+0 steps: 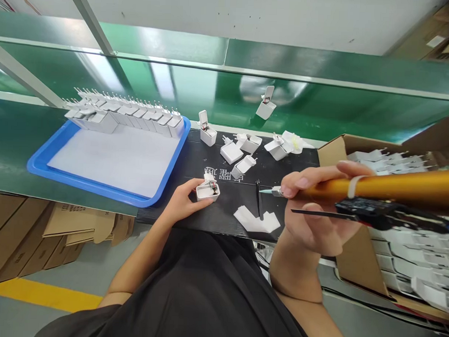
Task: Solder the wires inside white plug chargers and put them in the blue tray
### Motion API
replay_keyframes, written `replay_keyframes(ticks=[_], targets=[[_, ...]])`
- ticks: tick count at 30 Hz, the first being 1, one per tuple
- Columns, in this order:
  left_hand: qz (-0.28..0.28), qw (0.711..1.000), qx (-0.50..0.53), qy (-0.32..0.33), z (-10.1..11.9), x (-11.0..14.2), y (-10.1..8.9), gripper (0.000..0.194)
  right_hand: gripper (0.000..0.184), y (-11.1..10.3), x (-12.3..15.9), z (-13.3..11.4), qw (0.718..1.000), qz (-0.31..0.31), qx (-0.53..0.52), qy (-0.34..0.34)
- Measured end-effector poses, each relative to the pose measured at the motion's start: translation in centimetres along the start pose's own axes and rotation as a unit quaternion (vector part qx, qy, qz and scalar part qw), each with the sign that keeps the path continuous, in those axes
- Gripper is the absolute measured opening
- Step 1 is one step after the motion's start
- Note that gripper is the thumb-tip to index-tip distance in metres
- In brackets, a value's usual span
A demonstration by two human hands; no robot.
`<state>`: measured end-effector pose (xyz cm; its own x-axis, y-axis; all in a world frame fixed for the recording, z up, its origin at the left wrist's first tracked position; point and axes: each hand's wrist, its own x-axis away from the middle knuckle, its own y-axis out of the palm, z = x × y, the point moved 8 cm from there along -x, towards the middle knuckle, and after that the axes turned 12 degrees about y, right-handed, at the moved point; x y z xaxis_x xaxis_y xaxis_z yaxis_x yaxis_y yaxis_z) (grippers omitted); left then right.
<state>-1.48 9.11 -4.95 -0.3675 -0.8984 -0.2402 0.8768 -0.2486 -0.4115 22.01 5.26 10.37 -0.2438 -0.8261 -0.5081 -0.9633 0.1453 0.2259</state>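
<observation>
My left hand [181,201] is closed on a small white charger housing [208,190] that rests open-side-up on the black mat [223,215]. My right hand [318,211] grips a gold pen-shaped tool [378,188] with a cable; its thin tip [265,191] points left, a short way from the housing. Black tweezers [259,199] lie on the mat just under the tip, beside flat white pieces [255,221].
A blue tray [62,175] with a white sheet holds a row of white chargers [126,113] along its far edge. Several loose chargers [243,149] lie on the mat. One charger [265,105] stands on the green conveyor. A cardboard box [401,263] of chargers sits at right.
</observation>
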Motion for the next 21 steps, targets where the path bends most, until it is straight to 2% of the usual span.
replay_keyframes(ticks=[3, 6, 10, 13, 17, 21], targets=[[0.021, 0.992, -0.122, 0.013, -0.2, -0.2, -0.9, 0.039, 0.044, -0.3, -0.2, 0.2, 1.000, 0.008, 0.005, 0.005], [0.012, 0.988, -0.156, 0.007, -0.7, -0.6, -1.1, 0.041, 0.044, -0.6, -0.4, 0.3, 1.000, 0.018, -0.003, -0.001], [-0.020, 0.994, -0.097, -0.048, -1.3, -1.3, -0.3, 0.046, 0.045, -0.7, -0.6, 0.4, 1.000, 0.022, -0.015, -0.012], [0.007, 0.997, 0.005, -0.076, -1.5, -1.7, 0.5, 0.042, 0.044, -0.7, -0.6, 0.5, 0.999, 0.023, -0.021, -0.011], [0.061, 0.996, 0.033, -0.057, -1.3, -2.2, 0.8, 0.031, 0.044, -0.7, -0.6, 0.5, 0.999, 0.018, -0.027, -0.015], [0.047, 0.999, -0.015, -0.012, -0.7, -2.6, 1.3, 0.020, 0.044, -0.7, -0.6, 0.5, 0.999, 0.021, -0.034, -0.016]])
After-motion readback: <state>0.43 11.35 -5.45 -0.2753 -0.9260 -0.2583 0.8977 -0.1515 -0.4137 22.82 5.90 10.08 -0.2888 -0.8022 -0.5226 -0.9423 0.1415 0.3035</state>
